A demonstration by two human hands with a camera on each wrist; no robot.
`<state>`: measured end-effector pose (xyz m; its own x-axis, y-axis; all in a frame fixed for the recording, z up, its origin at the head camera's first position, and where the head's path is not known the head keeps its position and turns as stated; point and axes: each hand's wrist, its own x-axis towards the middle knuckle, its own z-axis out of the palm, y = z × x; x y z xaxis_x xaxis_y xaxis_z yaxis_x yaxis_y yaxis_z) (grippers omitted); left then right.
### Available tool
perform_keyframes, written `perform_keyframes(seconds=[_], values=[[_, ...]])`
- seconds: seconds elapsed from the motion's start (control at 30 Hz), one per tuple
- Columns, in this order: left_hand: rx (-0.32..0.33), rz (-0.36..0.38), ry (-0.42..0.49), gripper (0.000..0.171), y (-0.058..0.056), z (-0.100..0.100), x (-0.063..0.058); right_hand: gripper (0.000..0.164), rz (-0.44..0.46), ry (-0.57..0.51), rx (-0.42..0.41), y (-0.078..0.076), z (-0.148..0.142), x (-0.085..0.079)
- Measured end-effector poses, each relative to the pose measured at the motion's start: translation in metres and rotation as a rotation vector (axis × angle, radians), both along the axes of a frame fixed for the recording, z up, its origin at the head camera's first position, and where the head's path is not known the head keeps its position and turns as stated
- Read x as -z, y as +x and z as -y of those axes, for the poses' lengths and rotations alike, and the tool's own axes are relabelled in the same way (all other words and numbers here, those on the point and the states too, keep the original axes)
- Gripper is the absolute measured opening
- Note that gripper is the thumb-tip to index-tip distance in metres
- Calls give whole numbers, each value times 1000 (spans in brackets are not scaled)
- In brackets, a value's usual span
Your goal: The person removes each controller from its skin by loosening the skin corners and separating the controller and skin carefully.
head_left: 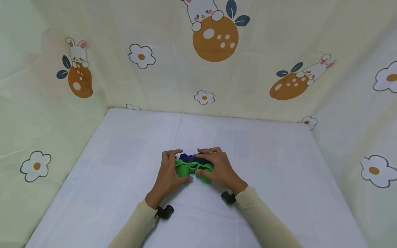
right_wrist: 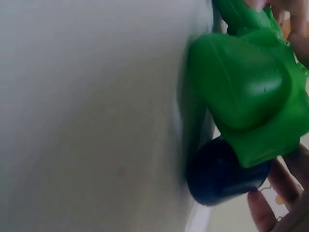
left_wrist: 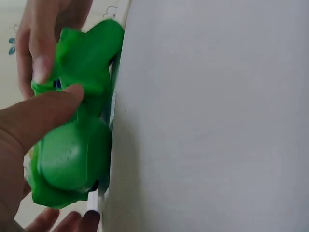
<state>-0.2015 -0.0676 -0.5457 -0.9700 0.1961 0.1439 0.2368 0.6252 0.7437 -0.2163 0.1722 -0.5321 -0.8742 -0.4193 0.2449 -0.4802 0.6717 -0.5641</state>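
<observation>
A bright green, rubbery-looking piece with rounded, cup-like bulges (head_left: 183, 171) lies near the middle of the table, between the hands. Against its far side is a dark blue piece (head_left: 188, 158); one rounded blue end (right_wrist: 219, 174) shows below the green in the right wrist view. The left hand (head_left: 167, 174) holds the left end, its thumb (left_wrist: 53, 108) lying across the green piece (left_wrist: 63, 159) and its fingers on the far side. On the right end, the right hand (head_left: 221, 168) grips with thumb in front and fingers over the blue top. How the two pieces join cannot be told.
A white cloth covers the table (head_left: 279, 165). Cream fabric walls (head_left: 167, 82) printed with rabbits, oranges and flowers rise at the back and both sides. Small black cameras (head_left: 165, 212) sit on both wrists, beside the beige sleeves (head_left: 134, 225).
</observation>
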Motion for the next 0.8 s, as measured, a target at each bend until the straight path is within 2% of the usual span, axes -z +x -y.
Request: perform_keyframes(seconds=[0.17, 0.3, 0.5, 0.8], values=[[-1, -70, -85, 112, 12, 3, -2, 61, 44, 26, -2, -4, 6, 0], [18, -94, -109, 114, 13, 5, 0, 66, 81, 41, -13, -7, 7, 0], [65, -75, -80, 113, 5, 5, 3, 72, 171, -1, -15, -8, 5, -8], [69, -139, -7, 99, 2, 11, 9, 78, 215, -7, -36, -9, 3, -11]])
